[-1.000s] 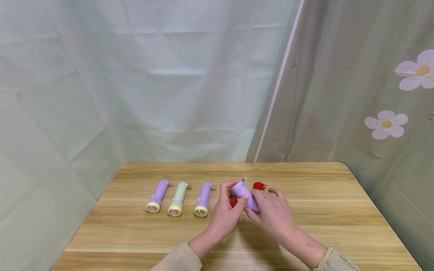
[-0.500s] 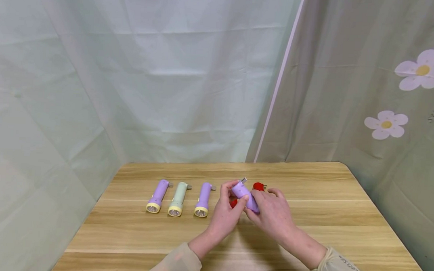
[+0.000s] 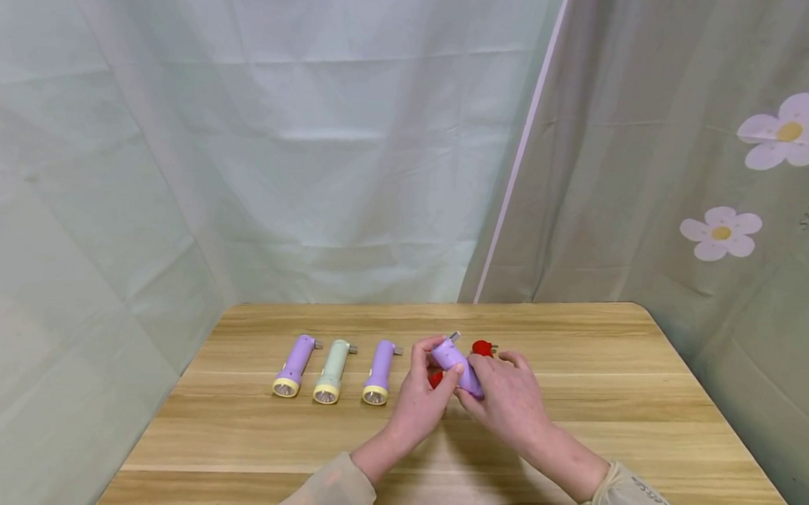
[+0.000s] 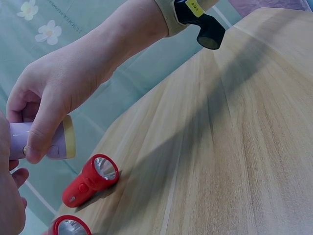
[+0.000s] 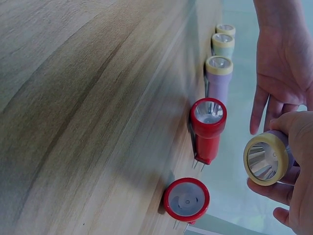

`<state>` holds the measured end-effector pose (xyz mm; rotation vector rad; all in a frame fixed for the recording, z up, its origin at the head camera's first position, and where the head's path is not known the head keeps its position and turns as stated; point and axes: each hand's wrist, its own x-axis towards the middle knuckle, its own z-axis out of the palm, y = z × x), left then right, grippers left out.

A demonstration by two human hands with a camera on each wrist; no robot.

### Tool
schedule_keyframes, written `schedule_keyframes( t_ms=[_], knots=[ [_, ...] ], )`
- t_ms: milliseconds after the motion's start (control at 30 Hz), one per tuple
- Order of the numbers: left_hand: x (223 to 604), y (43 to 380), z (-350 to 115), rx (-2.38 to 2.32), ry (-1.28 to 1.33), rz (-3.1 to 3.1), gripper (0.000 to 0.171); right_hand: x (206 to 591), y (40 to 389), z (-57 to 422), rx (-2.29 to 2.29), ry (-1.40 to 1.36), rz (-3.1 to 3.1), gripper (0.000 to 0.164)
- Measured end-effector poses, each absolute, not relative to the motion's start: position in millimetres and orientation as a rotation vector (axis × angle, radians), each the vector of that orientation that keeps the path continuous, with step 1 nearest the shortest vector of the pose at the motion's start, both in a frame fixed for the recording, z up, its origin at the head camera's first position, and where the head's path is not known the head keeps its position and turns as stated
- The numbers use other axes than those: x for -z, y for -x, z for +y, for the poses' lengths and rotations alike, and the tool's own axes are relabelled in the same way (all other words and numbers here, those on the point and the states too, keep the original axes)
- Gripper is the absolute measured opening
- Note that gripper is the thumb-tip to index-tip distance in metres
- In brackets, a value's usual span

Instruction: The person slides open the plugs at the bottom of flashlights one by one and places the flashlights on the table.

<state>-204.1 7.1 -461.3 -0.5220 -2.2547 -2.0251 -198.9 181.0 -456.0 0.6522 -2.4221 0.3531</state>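
Both hands hold a purple flashlight (image 3: 450, 355) tilted above the table, its metal plug prongs pointing up and away. My left hand (image 3: 420, 404) grips the tail end, with the thumb across the body. Around the head end, my right hand (image 3: 512, 399) curls its thumb and fingers. The cream-rimmed lens (image 5: 264, 159) of this flashlight faces the right wrist camera. Under and behind the hands, two red flashlights (image 4: 93, 178) lie on the table, mostly covered in the head view. One red flashlight (image 5: 208, 132) shows its prongs in the right wrist view.
Left of the hands, a purple flashlight (image 3: 380, 372), a pale green flashlight (image 3: 332, 371) and another purple flashlight (image 3: 295, 365) lie in a row, lenses toward me, prongs out to the right. The wooden table (image 3: 616, 367) is bordered by hanging curtains (image 3: 355, 145).
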Motion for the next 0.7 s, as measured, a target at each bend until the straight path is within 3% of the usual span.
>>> schedule_keyframes(
  t_ms=[367,700],
  knots=[
    [462.2,204.7,6.7,1.984,0.512,-2.299,0.054,455.6,198.4,181.4,-0.341,-0.628,-2.458,0.033],
    [463.2,207.0,8.1,1.941,0.501,-2.327,0.054,458.2,200.1,184.5,-0.344,-0.631,-2.440,0.041]
  ],
)
